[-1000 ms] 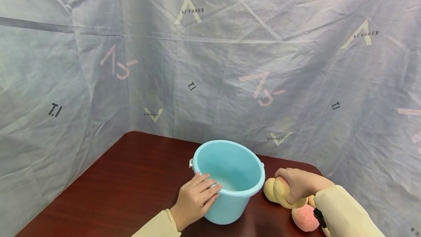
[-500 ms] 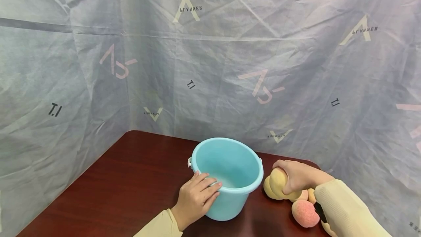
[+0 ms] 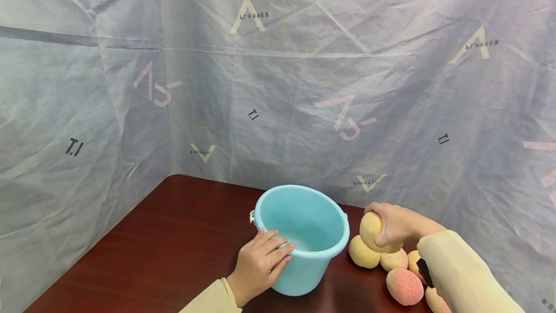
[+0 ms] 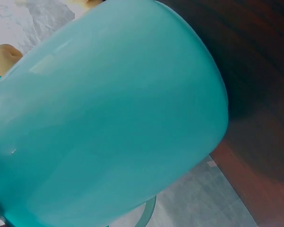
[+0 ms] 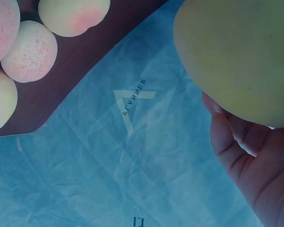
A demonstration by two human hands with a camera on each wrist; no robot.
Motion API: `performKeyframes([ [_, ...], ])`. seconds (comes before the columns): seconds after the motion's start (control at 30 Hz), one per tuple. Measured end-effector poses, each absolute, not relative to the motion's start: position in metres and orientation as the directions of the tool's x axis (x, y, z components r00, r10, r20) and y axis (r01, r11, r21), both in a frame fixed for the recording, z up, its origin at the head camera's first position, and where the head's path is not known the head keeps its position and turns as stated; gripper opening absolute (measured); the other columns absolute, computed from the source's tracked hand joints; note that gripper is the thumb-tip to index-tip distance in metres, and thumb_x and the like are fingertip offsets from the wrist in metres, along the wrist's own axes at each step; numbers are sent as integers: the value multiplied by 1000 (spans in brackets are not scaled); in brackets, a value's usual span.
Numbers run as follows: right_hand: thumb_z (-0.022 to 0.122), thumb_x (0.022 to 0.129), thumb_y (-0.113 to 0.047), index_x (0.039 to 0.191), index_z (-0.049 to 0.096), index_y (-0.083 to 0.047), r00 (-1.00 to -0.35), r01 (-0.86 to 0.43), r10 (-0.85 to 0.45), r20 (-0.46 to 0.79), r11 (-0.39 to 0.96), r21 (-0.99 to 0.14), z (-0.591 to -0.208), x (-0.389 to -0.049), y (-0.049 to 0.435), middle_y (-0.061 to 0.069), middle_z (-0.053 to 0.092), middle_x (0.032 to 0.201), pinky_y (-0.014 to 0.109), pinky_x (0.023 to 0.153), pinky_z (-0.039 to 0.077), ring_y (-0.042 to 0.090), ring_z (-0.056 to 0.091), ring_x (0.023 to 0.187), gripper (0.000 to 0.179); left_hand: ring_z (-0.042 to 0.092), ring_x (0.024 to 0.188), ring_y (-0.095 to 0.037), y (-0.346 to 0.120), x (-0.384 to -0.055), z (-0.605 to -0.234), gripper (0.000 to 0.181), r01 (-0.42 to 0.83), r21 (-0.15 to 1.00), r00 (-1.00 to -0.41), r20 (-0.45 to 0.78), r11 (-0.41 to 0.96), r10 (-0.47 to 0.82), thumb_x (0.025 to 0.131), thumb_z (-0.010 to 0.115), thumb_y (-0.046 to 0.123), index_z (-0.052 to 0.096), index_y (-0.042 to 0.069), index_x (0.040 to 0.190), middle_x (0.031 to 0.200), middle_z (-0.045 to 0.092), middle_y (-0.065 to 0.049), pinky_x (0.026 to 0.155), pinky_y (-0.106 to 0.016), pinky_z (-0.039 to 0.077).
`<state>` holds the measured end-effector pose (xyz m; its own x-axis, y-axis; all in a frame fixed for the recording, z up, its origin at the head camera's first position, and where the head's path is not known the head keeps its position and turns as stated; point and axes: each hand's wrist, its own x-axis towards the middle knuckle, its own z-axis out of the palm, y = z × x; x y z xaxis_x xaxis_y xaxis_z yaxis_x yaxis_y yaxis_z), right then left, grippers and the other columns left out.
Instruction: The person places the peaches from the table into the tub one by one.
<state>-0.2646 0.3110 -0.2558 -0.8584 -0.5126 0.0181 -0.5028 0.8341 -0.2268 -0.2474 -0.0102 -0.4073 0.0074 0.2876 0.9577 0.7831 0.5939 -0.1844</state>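
My left hand [image 3: 260,262] grips the near-left rim of a light blue plastic bucket [image 3: 304,274], its fingers bent over the edge. The bucket stands upright on the table, and the inside that shows holds nothing. In the left wrist view the bucket wall [image 4: 113,109] fills most of the picture. To the right of the bucket my right hand [image 3: 397,223] holds a smooth, rounded yellow fruit [image 3: 370,228], raised above other fruit. In the right wrist view the held fruit [image 5: 241,56] hides part of the fingers. Below it lies another yellow fruit [image 3: 364,253].
Several more fruits lie at the right on the dark red table [image 3: 182,235]: a pink speckled peach [image 3: 405,286], a paler peach [image 3: 394,260] and others partly behind the sleeve. A white handle pivot [image 3: 252,217] juts from the bucket's left side. Grey printed cloth [image 3: 282,86] hangs behind.
My right hand has raised the yellow fruit off the group, uncovering the yellow fruit and the paler peach beneath. The left hand stays on the bucket rim.
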Motion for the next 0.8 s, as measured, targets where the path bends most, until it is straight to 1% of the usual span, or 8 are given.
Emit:
performKeyframes([
  [0.2,70,55,-12,106,57,-5,-865,-495,-501,26,845,-204,-248,-264,307,-3,53,84,30,58,41,12,48,69,53,65,91,-20,-11,-247,-407,30,780,-186,6,957,597,290,101,50,28,76,15,95,91,69,2,77,-45,54],
  [0.4,71,55,-14,105,58,-8,-882,-467,-472,10,869,-163,-243,-263,303,-3,53,84,31,60,41,13,49,69,52,65,93,-21,-10,-248,-406,31,794,-188,3,953,579,304,101,50,27,76,13,96,91,69,1,80,-45,53],
  [0.57,71,54,-13,104,58,-9,-873,-482,-487,17,859,-173,-239,-265,298,-3,53,84,31,58,42,13,49,68,51,65,93,-21,-10,-247,-405,32,791,-186,-5,951,583,310,102,48,28,76,13,96,91,69,0,79,-45,54],
  [0.8,71,55,-13,103,58,-10,-866,-494,-500,15,851,-180,-236,-269,290,-3,53,82,31,59,41,13,48,68,51,65,93,-21,-9,-246,-406,32,786,-188,1,953,589,302,102,49,27,76,13,95,90,68,1,80,-44,54],
])
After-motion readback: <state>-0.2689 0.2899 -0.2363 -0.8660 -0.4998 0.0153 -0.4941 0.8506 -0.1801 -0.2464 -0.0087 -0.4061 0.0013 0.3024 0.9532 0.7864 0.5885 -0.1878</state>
